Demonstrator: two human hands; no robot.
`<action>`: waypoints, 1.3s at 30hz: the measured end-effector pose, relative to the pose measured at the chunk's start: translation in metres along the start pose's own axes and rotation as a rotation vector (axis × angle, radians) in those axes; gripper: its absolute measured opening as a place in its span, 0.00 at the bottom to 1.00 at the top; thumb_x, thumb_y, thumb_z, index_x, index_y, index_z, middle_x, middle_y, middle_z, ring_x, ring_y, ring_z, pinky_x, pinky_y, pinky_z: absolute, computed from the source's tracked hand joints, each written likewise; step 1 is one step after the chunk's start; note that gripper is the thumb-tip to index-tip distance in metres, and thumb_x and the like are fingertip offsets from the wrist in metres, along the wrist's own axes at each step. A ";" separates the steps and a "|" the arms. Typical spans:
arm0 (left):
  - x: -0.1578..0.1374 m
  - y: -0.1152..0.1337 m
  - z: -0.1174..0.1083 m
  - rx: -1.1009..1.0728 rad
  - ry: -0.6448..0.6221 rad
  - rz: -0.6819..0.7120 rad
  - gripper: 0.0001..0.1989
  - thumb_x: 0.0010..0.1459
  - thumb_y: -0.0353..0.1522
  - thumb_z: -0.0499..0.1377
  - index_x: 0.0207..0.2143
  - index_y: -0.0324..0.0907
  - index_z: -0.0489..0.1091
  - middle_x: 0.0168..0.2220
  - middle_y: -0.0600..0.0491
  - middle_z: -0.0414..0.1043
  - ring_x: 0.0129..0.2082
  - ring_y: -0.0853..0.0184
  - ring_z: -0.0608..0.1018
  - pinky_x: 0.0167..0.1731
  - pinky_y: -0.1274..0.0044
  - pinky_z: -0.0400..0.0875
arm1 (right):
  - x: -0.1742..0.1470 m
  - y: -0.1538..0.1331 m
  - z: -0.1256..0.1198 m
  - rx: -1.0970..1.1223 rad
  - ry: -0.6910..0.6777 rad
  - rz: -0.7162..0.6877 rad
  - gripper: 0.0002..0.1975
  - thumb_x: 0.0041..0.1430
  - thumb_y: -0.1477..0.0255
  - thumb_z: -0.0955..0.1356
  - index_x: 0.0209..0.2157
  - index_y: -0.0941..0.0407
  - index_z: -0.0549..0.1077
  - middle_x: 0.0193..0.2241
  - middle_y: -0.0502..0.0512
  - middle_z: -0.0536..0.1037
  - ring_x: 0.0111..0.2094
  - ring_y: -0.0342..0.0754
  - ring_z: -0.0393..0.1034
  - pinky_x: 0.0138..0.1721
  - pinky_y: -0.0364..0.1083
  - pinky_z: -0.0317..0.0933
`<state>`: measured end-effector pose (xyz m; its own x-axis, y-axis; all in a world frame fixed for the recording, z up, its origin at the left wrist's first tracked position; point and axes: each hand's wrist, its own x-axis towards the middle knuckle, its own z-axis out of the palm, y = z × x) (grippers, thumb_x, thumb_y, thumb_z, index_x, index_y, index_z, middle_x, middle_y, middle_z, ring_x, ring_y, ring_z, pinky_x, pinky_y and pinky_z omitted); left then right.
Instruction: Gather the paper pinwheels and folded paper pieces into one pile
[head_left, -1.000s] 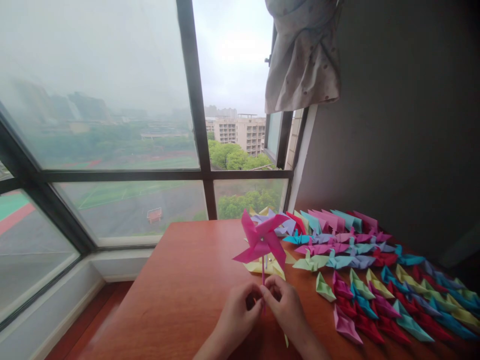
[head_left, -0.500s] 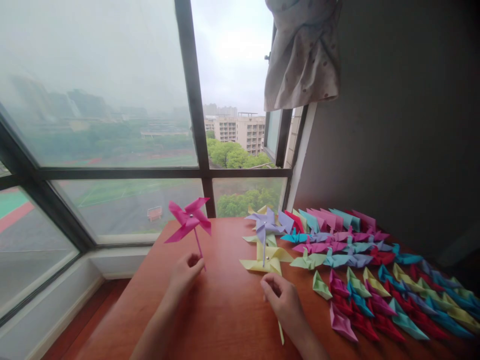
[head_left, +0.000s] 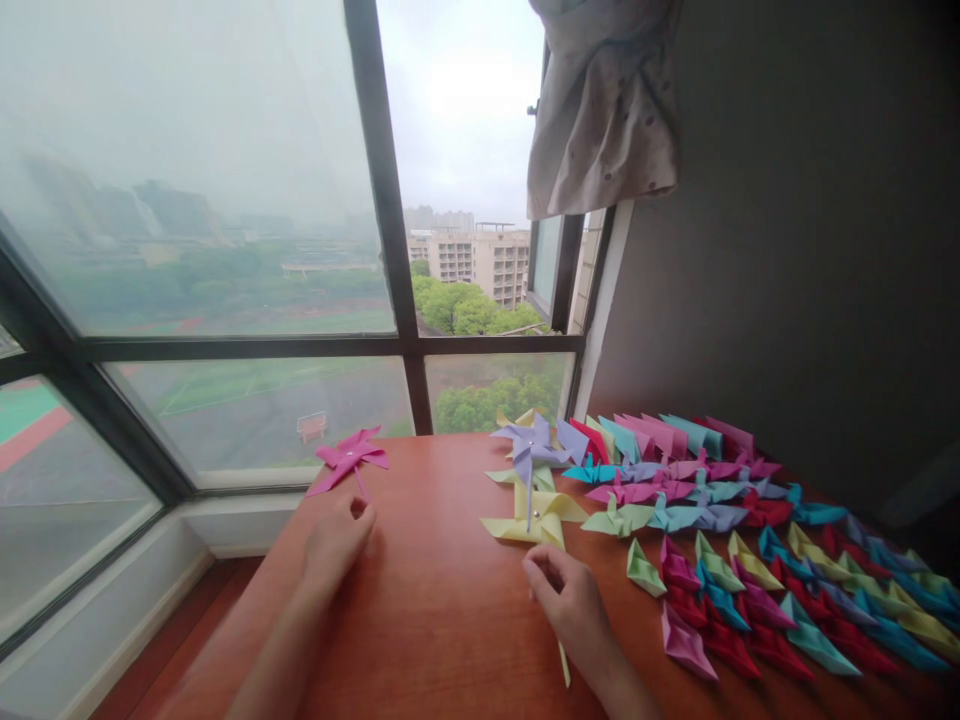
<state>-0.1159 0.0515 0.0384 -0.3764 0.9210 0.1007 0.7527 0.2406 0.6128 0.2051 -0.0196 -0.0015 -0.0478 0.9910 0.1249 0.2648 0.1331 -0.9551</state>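
Note:
At the table's left, my left hand [head_left: 336,540] is closed with its fingertips pinched on the thin stick of a pink paper pinwheel [head_left: 352,457]. The pinwheel's head tilts low, near the far left edge of the table. My right hand [head_left: 571,592] rests by a yellow pinwheel [head_left: 553,508], thumb and fingers curled round its stick, whose lower end shows below the hand. Just beyond lies a lavender pinwheel [head_left: 529,441], its stick crossing the yellow one. Part of a pale green pinwheel [head_left: 541,479] shows beneath them.
Rows of folded paper cranes [head_left: 675,516] and paper boats [head_left: 739,600] cover the right side of the brown table [head_left: 427,600]. Folded coloured papers [head_left: 656,437] stand behind them. Windows rise at the back, a spotted cloth [head_left: 604,120] hangs above, and a dark wall is at right.
My left hand has moved left and slightly down, with the pink pinwheel lowered and tipped flatter toward the table's far left edge. My right hand has stayed put.

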 end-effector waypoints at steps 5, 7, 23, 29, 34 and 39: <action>-0.028 0.040 0.030 0.083 -0.168 0.240 0.06 0.55 0.33 0.54 0.29 0.42 0.70 0.29 0.51 0.76 0.30 0.64 0.76 0.29 0.79 0.61 | 0.000 0.000 -0.001 -0.022 0.014 -0.038 0.16 0.61 0.59 0.64 0.28 0.57 0.72 0.20 0.50 0.70 0.22 0.44 0.64 0.25 0.41 0.56; -0.042 0.061 0.048 0.063 -0.241 0.341 0.07 0.55 0.32 0.54 0.29 0.42 0.71 0.28 0.53 0.75 0.29 0.66 0.75 0.28 0.79 0.60 | 0.000 0.000 -0.001 -0.041 0.026 -0.053 0.16 0.61 0.60 0.63 0.29 0.57 0.73 0.19 0.50 0.70 0.22 0.44 0.64 0.25 0.41 0.55; -0.065 0.144 0.126 0.148 -0.346 0.421 0.14 0.58 0.41 0.55 0.32 0.40 0.74 0.33 0.45 0.77 0.33 0.60 0.78 0.30 0.76 0.62 | 0.003 0.010 -0.009 -0.320 0.234 -0.096 0.15 0.62 0.62 0.62 0.30 0.55 0.74 0.21 0.52 0.76 0.23 0.46 0.70 0.28 0.41 0.57; -0.061 0.153 0.134 0.134 -0.387 0.383 0.08 0.54 0.33 0.57 0.28 0.40 0.74 0.30 0.47 0.78 0.31 0.62 0.77 0.29 0.76 0.61 | 0.004 0.014 -0.009 -0.341 0.207 -0.080 0.14 0.61 0.63 0.62 0.30 0.54 0.75 0.22 0.52 0.76 0.24 0.47 0.70 0.28 0.42 0.56; -0.056 0.155 0.137 0.029 -0.417 0.363 0.06 0.49 0.30 0.57 0.23 0.39 0.72 0.23 0.50 0.74 0.25 0.66 0.73 0.24 0.78 0.57 | 0.004 0.012 -0.009 -0.359 0.212 -0.117 0.14 0.60 0.64 0.62 0.29 0.54 0.76 0.22 0.52 0.76 0.23 0.47 0.70 0.27 0.42 0.56; -0.054 0.148 0.128 -0.151 -0.410 0.340 0.05 0.47 0.31 0.58 0.22 0.39 0.70 0.22 0.55 0.70 0.24 0.70 0.70 0.23 0.80 0.57 | 0.003 0.008 -0.010 -0.377 0.219 -0.118 0.13 0.60 0.65 0.62 0.30 0.54 0.76 0.22 0.52 0.76 0.23 0.47 0.70 0.27 0.42 0.56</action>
<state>0.0851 0.0769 0.0232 0.1382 0.9902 0.0178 0.6980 -0.1101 0.7076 0.2166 -0.0157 -0.0061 0.0957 0.9427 0.3196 0.6041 0.2002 -0.7714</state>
